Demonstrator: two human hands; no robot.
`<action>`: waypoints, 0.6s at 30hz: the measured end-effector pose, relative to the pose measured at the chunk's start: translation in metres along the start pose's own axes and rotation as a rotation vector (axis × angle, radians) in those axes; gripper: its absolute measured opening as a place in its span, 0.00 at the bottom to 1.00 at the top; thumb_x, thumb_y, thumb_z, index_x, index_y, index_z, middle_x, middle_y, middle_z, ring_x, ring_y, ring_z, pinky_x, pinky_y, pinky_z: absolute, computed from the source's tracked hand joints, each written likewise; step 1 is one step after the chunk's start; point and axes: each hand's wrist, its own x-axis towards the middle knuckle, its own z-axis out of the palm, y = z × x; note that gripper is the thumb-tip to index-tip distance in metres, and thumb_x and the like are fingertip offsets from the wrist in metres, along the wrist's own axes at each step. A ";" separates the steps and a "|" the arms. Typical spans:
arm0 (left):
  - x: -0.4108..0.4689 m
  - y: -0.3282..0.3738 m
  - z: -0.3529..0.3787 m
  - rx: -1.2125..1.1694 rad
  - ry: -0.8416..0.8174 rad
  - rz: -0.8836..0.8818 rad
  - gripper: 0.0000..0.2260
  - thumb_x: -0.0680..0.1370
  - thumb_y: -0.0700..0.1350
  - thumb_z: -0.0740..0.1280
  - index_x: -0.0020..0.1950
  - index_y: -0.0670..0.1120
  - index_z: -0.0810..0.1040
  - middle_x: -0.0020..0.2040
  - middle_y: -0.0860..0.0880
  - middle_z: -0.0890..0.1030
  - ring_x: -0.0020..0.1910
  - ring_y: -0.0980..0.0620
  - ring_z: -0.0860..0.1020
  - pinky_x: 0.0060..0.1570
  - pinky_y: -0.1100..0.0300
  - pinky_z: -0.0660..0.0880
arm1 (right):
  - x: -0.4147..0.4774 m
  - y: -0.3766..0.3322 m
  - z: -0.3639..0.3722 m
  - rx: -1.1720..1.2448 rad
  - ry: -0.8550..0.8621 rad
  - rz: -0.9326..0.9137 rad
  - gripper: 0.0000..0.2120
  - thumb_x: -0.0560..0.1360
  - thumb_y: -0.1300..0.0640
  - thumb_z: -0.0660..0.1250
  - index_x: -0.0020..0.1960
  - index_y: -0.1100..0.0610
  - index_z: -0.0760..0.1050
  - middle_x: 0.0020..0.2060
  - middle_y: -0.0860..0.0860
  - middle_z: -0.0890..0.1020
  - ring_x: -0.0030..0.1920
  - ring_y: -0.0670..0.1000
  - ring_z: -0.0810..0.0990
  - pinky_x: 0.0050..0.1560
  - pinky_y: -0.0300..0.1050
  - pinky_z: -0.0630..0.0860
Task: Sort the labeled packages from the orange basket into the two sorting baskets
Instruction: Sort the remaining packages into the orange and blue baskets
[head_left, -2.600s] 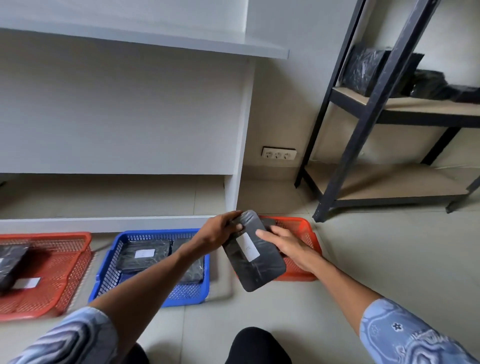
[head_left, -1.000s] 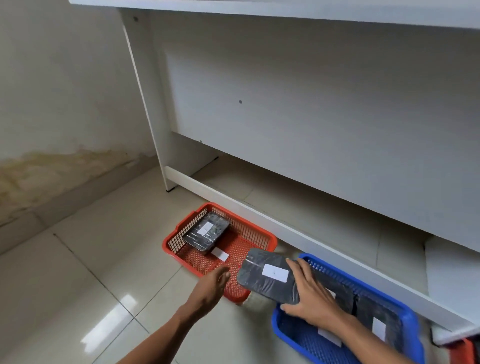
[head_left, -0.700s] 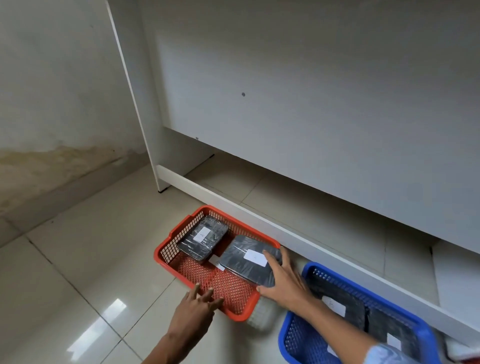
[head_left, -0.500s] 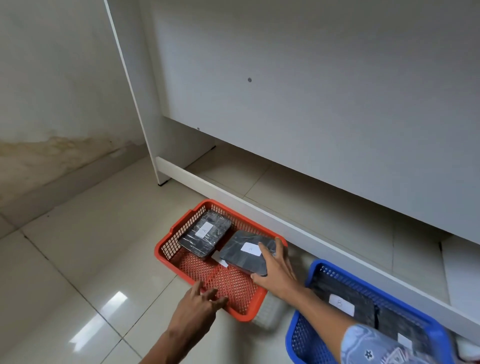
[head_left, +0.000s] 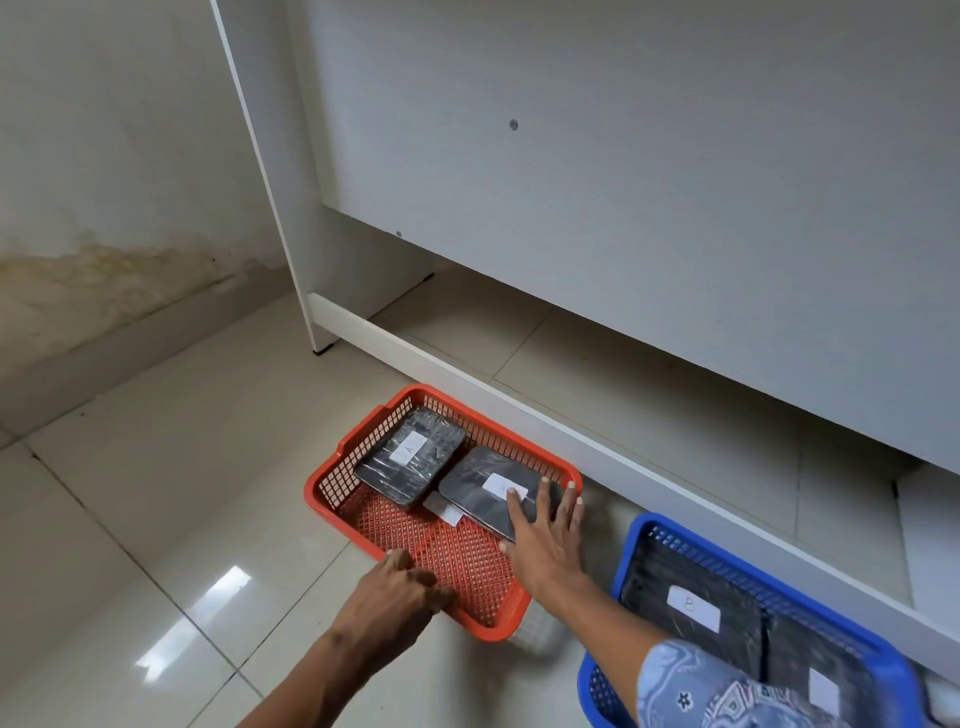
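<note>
A red sorting basket (head_left: 326, 480) sits on the tiled floor with two black wrapped packages inside. The far package (head_left: 410, 462) lies flat with its white label up. A second black package (head_left: 480, 496) lies beside it, and my right hand (head_left: 545, 535) rests flat on its near end with fingers spread. My left hand (head_left: 405, 587) curls over the basket's near rim. A loose white label (head_left: 442, 507) lies on the basket floor. The blue sorting basket (head_left: 636, 540) at the lower right holds black labeled packages (head_left: 691, 608). The orange source basket is out of view.
A white desk panel (head_left: 623, 208) rises just behind the baskets, and its low rail (head_left: 519, 410) runs along the floor close to the red basket's far side. A stained wall (head_left: 104, 234) stands at the left. Glossy floor tiles (head_left: 156, 519) spread left of the baskets.
My right hand carried the package from the right, over the blue basket, and laid it down in the red basket; its fingers now lie flat on top. My left hand took the red basket's near rim.
</note>
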 end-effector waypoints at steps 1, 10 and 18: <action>0.000 0.000 0.001 -0.005 -0.003 0.001 0.10 0.77 0.56 0.64 0.56 0.57 0.78 0.44 0.57 0.83 0.39 0.52 0.77 0.44 0.57 0.74 | -0.001 -0.001 0.001 -0.033 0.002 -0.007 0.36 0.81 0.44 0.56 0.79 0.52 0.40 0.78 0.65 0.41 0.75 0.72 0.36 0.73 0.68 0.36; 0.002 0.001 -0.003 -0.009 -0.024 0.013 0.05 0.73 0.56 0.70 0.47 0.58 0.80 0.35 0.59 0.81 0.31 0.55 0.74 0.37 0.62 0.71 | -0.005 -0.015 0.003 -0.153 0.023 -0.110 0.42 0.76 0.60 0.66 0.80 0.48 0.44 0.76 0.69 0.53 0.76 0.70 0.56 0.73 0.73 0.40; 0.002 0.001 -0.003 -0.022 -0.057 0.006 0.06 0.73 0.57 0.70 0.48 0.58 0.81 0.35 0.59 0.81 0.32 0.55 0.75 0.38 0.63 0.69 | 0.007 -0.012 -0.001 -0.128 -0.092 -0.090 0.47 0.75 0.59 0.67 0.79 0.45 0.36 0.78 0.66 0.45 0.78 0.67 0.47 0.74 0.70 0.36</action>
